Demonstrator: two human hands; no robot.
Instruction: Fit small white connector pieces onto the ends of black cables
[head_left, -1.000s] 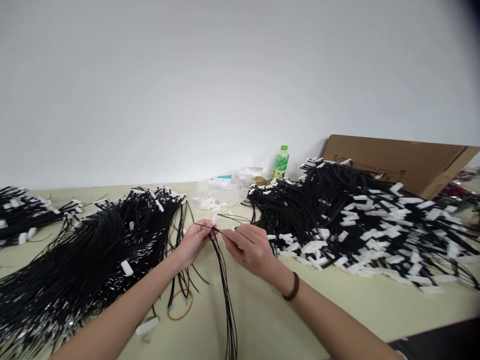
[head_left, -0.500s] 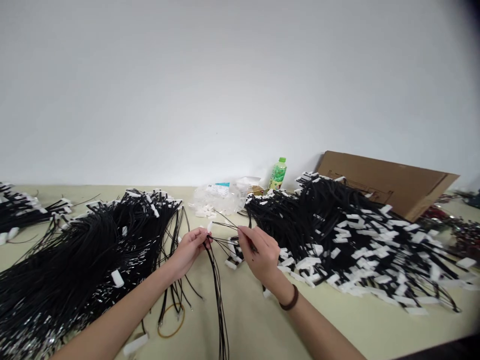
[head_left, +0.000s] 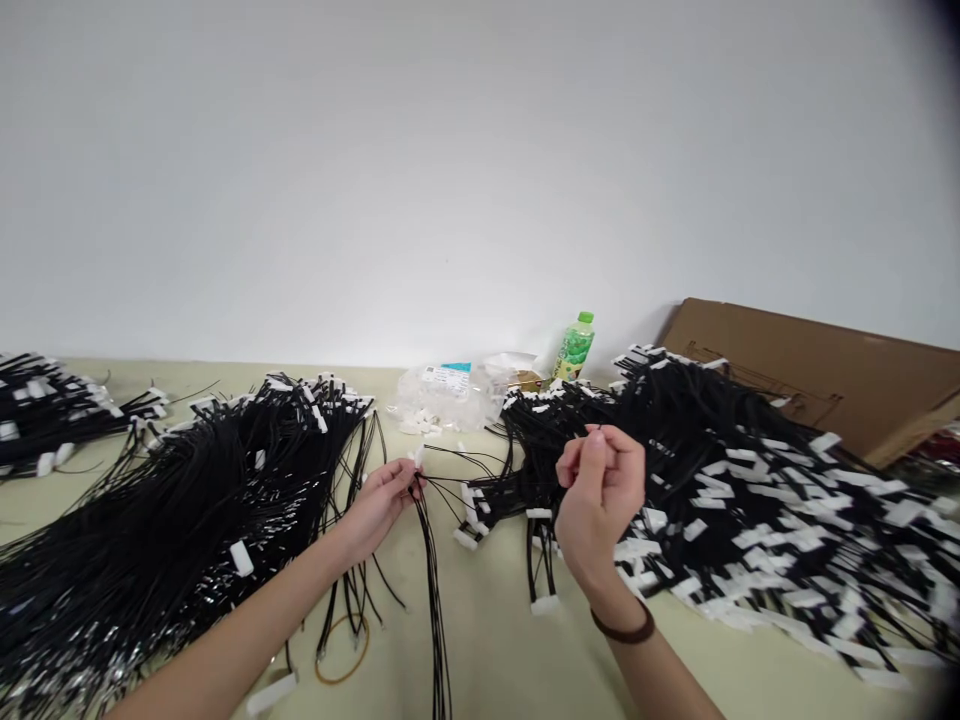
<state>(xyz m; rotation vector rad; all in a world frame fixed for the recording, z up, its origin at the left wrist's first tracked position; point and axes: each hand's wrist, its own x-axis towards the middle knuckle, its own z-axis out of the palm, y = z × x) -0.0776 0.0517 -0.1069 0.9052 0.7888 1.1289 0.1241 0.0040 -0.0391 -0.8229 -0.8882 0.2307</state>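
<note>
Above the table's middle, my left hand [head_left: 386, 505] pinches a small white connector [head_left: 417, 456] and the black wires at it. A bundle of thin black wires [head_left: 433, 600] hangs from these fingers toward the front edge, and other strands fan out to the right. My right hand [head_left: 602, 490] is raised in front of the right-hand heap, thumb pressed to curled fingers. A tiny dark bit shows at its fingertips, too small to name. Below and left of it lie black wires with white ends [head_left: 545, 604].
Heaps of black wires lie left [head_left: 195, 500] and right [head_left: 750, 480], with white pieces among them. At the back are a clear plastic bag [head_left: 450, 395], a green bottle [head_left: 574, 348] and a cardboard box [head_left: 817, 370]. A yellow rubber band [head_left: 342, 681] lies in front.
My right hand has moved right and up, away from my left hand and the wires beside it. My left hand keeps its pinch in nearly the same place. The view has shifted slightly.
</note>
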